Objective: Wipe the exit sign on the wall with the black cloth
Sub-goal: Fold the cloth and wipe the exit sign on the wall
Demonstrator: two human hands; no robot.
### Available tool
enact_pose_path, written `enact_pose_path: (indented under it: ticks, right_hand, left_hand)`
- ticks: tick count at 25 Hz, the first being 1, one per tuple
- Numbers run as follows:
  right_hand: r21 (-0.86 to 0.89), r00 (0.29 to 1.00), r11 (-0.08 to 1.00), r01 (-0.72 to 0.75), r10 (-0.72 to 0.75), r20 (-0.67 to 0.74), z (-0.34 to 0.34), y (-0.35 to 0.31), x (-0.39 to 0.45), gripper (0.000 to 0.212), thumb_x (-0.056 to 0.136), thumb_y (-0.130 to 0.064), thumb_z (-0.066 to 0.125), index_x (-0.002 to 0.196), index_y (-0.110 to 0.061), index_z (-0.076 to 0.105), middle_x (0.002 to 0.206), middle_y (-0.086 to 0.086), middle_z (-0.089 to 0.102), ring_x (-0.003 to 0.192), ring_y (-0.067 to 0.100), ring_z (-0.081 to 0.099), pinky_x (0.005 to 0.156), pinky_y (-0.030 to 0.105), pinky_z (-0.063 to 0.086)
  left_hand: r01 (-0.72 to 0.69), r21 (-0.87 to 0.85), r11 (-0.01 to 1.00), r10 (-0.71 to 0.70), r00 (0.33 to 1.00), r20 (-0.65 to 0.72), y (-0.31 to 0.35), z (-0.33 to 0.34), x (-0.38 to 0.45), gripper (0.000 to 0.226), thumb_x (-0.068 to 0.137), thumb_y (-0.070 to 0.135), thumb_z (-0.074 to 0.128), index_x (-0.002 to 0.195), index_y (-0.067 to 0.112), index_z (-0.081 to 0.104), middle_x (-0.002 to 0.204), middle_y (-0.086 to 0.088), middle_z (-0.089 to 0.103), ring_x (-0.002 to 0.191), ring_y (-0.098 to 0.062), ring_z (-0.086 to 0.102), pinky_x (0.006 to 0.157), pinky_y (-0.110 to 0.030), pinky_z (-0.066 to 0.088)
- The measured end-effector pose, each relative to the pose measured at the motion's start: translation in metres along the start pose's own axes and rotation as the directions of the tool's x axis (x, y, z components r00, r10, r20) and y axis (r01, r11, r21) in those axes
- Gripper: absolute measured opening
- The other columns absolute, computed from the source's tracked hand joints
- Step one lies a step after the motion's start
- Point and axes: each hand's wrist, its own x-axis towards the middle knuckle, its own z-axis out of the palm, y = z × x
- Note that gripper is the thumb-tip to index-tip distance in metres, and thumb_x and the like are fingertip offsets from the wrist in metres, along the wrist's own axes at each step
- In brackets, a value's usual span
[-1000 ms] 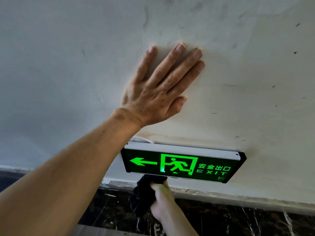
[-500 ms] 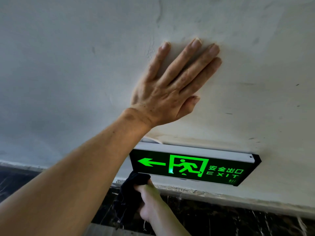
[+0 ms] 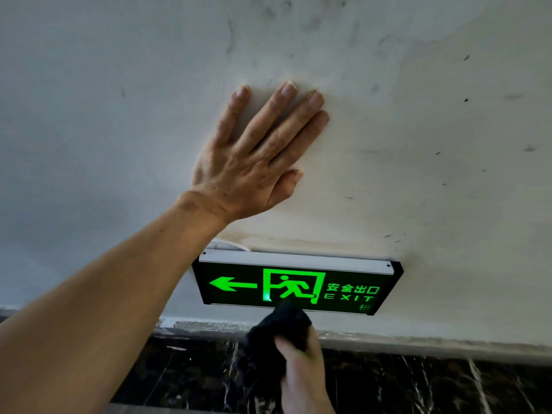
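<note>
The exit sign (image 3: pixel 337 286) is a black panel with a glowing green arrow, running figure and EXIT lettering, topped by a white strip, fixed low on the white wall. My left hand (image 3: pixel 254 162) lies flat on the wall above the sign, fingers spread, holding nothing. My right hand (image 3: pixel 303 372) comes up from below and grips the bunched black cloth (image 3: pixel 279 328). The top of the cloth touches the sign's lower edge under the running figure and covers a small part of it.
The white wall (image 3: pixel 433 130) is scuffed and stained, with dark specks at the right. Below the sign runs a rough plaster edge, then a dark marble baseboard (image 3: pixel 433 380) with white veins. My left forearm crosses the lower left of the view.
My right hand has slid the cloth to the right along the sign's lower edge, from under the arrow to under the running figure. My left hand stays pressed on the wall.
</note>
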Motion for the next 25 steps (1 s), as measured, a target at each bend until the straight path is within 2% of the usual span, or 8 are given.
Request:
enact_pose_path:
  ticks: [1, 4, 7, 10, 12, 15, 19, 25]
  right_hand:
    - [-0.050, 0.977, 0.987, 0.154, -0.160, -0.141, -0.013, -0.016, -0.003, 0.046, 0.076, 0.015, 0.066, 0.099, -0.026, 0.067, 0.100, 0.019, 0.071, 0.097, 0.040, 0.066, 0.094, 0.057, 0.048]
    - [-0.161, 0.789, 0.868, 0.469, -0.494, -0.365, -0.038, -0.055, -0.006, 0.053, 0.074, 0.004, 0.075, 0.094, -0.043, 0.059, 0.108, 0.000, 0.065, 0.100, 0.021, 0.063, 0.093, 0.042, 0.049]
    - [-0.176, 0.678, 0.799, 0.575, -0.586, -0.443, -0.048, -0.082, -0.003, 0.057, 0.076, -0.007, 0.076, 0.091, -0.057, 0.053, 0.107, -0.015, 0.058, 0.095, 0.005, 0.059, 0.086, 0.035, 0.050]
    - [-0.274, 0.594, 0.747, 0.606, -0.654, -0.469, -0.050, -0.096, 0.004, 0.056, 0.076, -0.010, 0.075, 0.089, -0.059, 0.050, 0.118, -0.003, 0.052, 0.094, 0.004, 0.056, 0.086, 0.036, 0.051]
    - [-0.305, 0.587, 0.741, 0.598, -0.664, -0.463, -0.046, -0.101, 0.008, 0.052, 0.075, -0.006, 0.074, 0.090, -0.051, 0.052, 0.120, 0.003, 0.049, 0.091, 0.007, 0.057, 0.086, 0.042, 0.054]
    - [-0.373, 0.600, 0.723, 0.581, -0.691, -0.404, -0.035, -0.101, 0.008, 0.047, 0.073, -0.004, 0.074, 0.097, -0.040, 0.056, 0.111, -0.006, 0.046, 0.095, 0.013, 0.058, 0.084, 0.046, 0.055]
    - [-0.397, 0.641, 0.710, 0.581, -0.700, -0.315, -0.016, -0.089, 0.000, 0.048, 0.070, -0.001, 0.075, 0.088, -0.043, 0.062, 0.103, -0.019, 0.050, 0.096, 0.010, 0.059, 0.084, 0.033, 0.051]
    - [-0.452, 0.692, 0.661, 0.599, -0.711, -0.124, 0.029, -0.055, -0.012, 0.045, 0.070, 0.002, 0.076, 0.092, -0.036, 0.067, 0.105, -0.021, 0.048, 0.096, 0.003, 0.054, 0.072, 0.015, 0.045]
  left_hand:
    - [-0.001, 0.000, 1.000, 0.001, 1.000, 0.001, 0.000, 0.000, 0.000, 0.066, 0.096, 0.040, 0.040, 0.155, 0.013, 0.029, 0.156, -0.005, 0.032, 0.145, -0.029, 0.026, 0.120, -0.053, 0.011]
    - [-0.006, 0.002, 1.000, 0.006, 1.000, -0.003, 0.000, -0.001, 0.000, 0.066, 0.095, 0.040, 0.041, 0.154, 0.013, 0.030, 0.155, -0.005, 0.032, 0.144, -0.029, 0.027, 0.120, -0.052, 0.011]
    - [-0.014, 0.014, 1.000, 0.014, 1.000, -0.011, -0.001, 0.000, 0.001, 0.066, 0.095, 0.040, 0.041, 0.154, 0.012, 0.032, 0.155, -0.006, 0.033, 0.143, -0.029, 0.029, 0.119, -0.053, 0.013]
    - [-0.015, 0.013, 1.000, 0.015, 1.000, -0.016, -0.002, 0.000, 0.001, 0.065, 0.095, 0.040, 0.040, 0.153, 0.013, 0.033, 0.154, -0.005, 0.034, 0.143, -0.029, 0.030, 0.118, -0.053, 0.015]
    - [-0.015, 0.012, 1.000, 0.015, 1.000, -0.014, -0.001, 0.000, 0.000, 0.065, 0.095, 0.040, 0.040, 0.154, 0.013, 0.032, 0.154, -0.005, 0.033, 0.143, -0.029, 0.030, 0.118, -0.053, 0.015]
    - [-0.018, 0.009, 1.000, 0.018, 1.000, -0.015, -0.001, 0.000, 0.001, 0.066, 0.095, 0.040, 0.040, 0.154, 0.012, 0.030, 0.154, -0.005, 0.033, 0.143, -0.029, 0.029, 0.118, -0.053, 0.014]
    - [-0.017, 0.008, 1.000, 0.017, 1.000, -0.018, 0.000, 0.000, 0.001, 0.067, 0.095, 0.040, 0.042, 0.154, 0.012, 0.030, 0.155, -0.005, 0.034, 0.143, -0.029, 0.028, 0.119, -0.053, 0.013]
    - [-0.013, 0.001, 1.000, 0.013, 1.000, -0.009, -0.001, 0.001, 0.000, 0.067, 0.095, 0.040, 0.040, 0.155, 0.013, 0.028, 0.155, -0.005, 0.032, 0.145, -0.028, 0.024, 0.119, -0.053, 0.012]
